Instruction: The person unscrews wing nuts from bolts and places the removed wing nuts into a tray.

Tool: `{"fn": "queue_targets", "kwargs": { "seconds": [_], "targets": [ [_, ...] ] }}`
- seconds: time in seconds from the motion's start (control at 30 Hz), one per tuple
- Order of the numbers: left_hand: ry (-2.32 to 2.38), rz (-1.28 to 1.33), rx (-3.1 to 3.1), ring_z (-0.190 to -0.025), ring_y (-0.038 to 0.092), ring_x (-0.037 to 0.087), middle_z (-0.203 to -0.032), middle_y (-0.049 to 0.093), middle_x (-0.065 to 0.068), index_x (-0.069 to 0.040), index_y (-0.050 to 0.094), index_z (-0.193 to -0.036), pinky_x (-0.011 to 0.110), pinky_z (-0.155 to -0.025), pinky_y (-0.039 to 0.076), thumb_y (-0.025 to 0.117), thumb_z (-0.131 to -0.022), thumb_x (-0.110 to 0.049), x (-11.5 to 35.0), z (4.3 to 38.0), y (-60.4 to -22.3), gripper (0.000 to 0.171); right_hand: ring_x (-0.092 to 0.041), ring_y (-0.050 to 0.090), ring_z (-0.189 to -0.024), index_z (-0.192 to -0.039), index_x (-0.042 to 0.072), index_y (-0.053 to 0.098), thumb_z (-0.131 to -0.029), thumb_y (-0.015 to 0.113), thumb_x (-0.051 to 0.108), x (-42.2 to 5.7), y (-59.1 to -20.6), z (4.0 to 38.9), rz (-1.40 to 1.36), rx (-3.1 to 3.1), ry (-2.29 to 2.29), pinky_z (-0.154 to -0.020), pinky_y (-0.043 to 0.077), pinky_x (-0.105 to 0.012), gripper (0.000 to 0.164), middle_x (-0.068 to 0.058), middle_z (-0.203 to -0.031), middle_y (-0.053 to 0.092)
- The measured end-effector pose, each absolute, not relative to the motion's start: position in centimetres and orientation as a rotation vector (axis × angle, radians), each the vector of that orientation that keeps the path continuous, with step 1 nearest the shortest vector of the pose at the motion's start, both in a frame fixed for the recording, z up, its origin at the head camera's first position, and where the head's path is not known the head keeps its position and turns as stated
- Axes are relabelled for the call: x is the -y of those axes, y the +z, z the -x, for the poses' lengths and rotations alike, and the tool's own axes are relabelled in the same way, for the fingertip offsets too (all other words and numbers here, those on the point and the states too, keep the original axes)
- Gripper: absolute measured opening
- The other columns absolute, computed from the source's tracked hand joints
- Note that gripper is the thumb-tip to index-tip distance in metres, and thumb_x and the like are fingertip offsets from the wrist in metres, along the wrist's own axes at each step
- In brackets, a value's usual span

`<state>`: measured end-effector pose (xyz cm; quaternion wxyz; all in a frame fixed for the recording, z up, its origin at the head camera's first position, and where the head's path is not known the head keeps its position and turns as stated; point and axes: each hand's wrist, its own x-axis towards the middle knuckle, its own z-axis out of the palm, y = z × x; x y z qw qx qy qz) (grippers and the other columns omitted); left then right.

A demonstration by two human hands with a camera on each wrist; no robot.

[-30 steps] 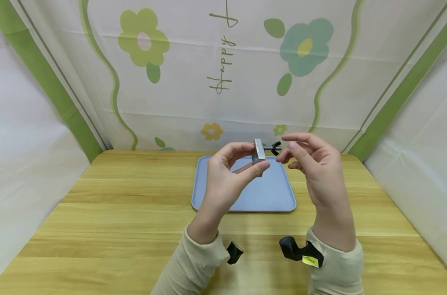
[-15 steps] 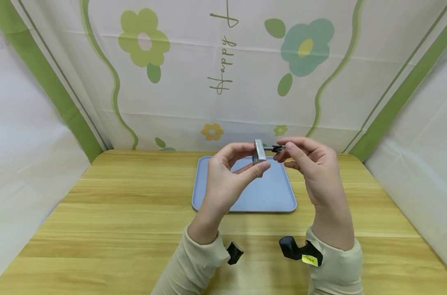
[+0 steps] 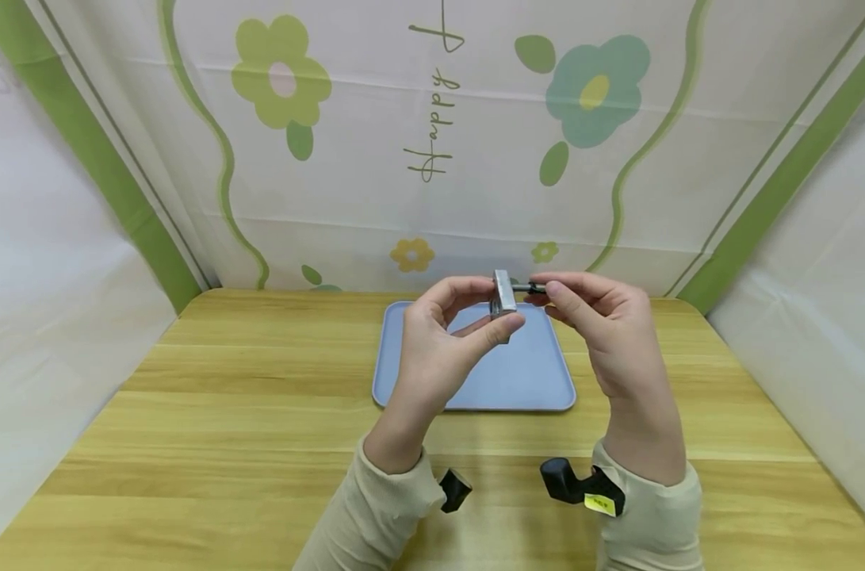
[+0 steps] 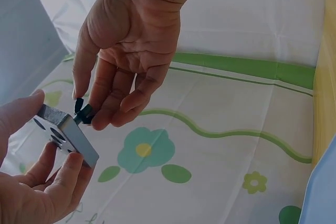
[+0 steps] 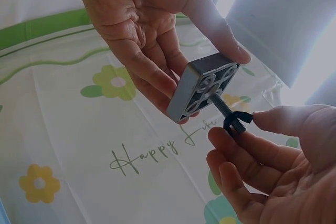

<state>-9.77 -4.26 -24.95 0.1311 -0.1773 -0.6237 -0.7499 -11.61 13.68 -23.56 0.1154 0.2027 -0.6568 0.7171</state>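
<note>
Between thumb and fingers, my left hand (image 3: 435, 349) holds a small silver metal block (image 5: 202, 85) by its edges, above the tray. Round holes pass through the block, and its hollow, ribbed side shows in the right wrist view. A threaded bolt (image 5: 220, 104) sticks out of that side, towards my right hand (image 3: 621, 341). Near the bolt's free end sits a black wing nut (image 5: 231, 121). My right thumb and fingertips pinch the wing nut from opposite sides; in the head view they cover most of it.
A light blue tray (image 3: 503, 385) lies on the wooden table (image 3: 225, 428) below the hands. Behind the table hangs a white cloth (image 3: 361, 159) with printed flowers, and pale sheets stand at both sides. Black camera mounts (image 3: 564, 481) sit at the wrists.
My right hand has moved slightly left, and its spread thumb and fingers have come together on the wing nut. The wing nut has turned. The left hand and block have stayed nearly still.
</note>
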Motion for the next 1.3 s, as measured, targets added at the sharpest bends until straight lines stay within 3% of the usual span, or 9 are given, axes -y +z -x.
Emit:
{"fn": "queue_targets", "kwargs": {
  "seconds": [0.2,0.37,0.7,0.87,1.03,1.3],
  "targets": [
    [-2.182,0.512,1.809,-0.111,0.065,0.021,-0.116,0.066,0.015,0.003,0.065,-0.111,0.033,-0.092,0.061,0.08,-0.08,0.002,4.3,9.8,-25.0,0.034,-0.011,0.068,-0.091,-0.107,0.003,0.076,-0.092,0.068,-0.001,-13.8,-23.8,11.7,-0.658,1.874,2.095,-0.082,0.058,-0.02,0.017,0.0,-0.098,0.075],
    [-2.184,0.514,1.804,-0.111,0.065,0.021,-0.117,0.066,0.015,0.003,0.065,-0.111,0.033,-0.092,0.061,0.08,-0.08,0.003,4.2,9.8,-25.0,0.034,-0.012,0.065,-0.096,-0.111,0.0,0.072,-0.091,0.063,-0.011,-13.8,-23.8,11.7,-0.7,1.896,2.026,-0.083,0.056,-0.02,0.025,0.002,-0.1,0.073],
    [-2.188,0.519,1.806,-0.111,0.065,0.021,-0.117,0.066,0.016,0.003,0.065,-0.111,0.034,-0.092,0.061,0.08,-0.08,0.003,4.1,9.8,-25.0,0.035,-0.013,0.065,-0.099,-0.112,-0.001,0.069,-0.089,0.064,-0.013,-14.0,-23.8,11.6,-0.707,1.916,1.967,-0.082,0.057,-0.019,0.027,0.003,-0.103,0.072],
    [-2.191,0.511,1.812,-0.111,0.065,0.02,-0.117,0.066,0.015,0.003,0.065,-0.111,0.033,-0.092,0.061,0.08,-0.08,0.002,4.0,9.8,-25.0,0.035,-0.013,0.067,-0.09,-0.107,-0.001,0.072,-0.092,0.061,-0.01,-14.2,-23.5,11.3,-0.651,1.738,2.081,-0.078,0.059,-0.02,0.02,-0.002,-0.093,0.073],
    [-2.191,0.511,1.816,-0.111,0.065,0.02,-0.117,0.066,0.015,0.002,0.065,-0.112,0.033,-0.092,0.061,0.08,-0.081,0.002,4.0,9.8,-25.1,0.034,-0.014,0.068,-0.075,-0.101,-0.001,0.073,-0.095,0.06,-0.005,-14.6,-23.0,10.7,-0.619,1.64,2.135,-0.066,0.057,-0.02,0.014,-0.004,-0.078,0.07],
    [-2.186,0.515,1.826,-0.112,0.065,0.02,-0.118,0.066,0.015,0.002,0.065,-0.112,0.033,-0.092,0.061,0.08,-0.081,0.001,3.9,9.8,-25.1,0.034,-0.013,0.067,-0.073,-0.104,0.002,0.072,-0.097,0.059,-0.001,-14.4,-23.1,10.7,-0.586,1.803,2.089,-0.063,0.056,-0.022,0.015,-0.001,-0.074,0.071]
  ]
}}
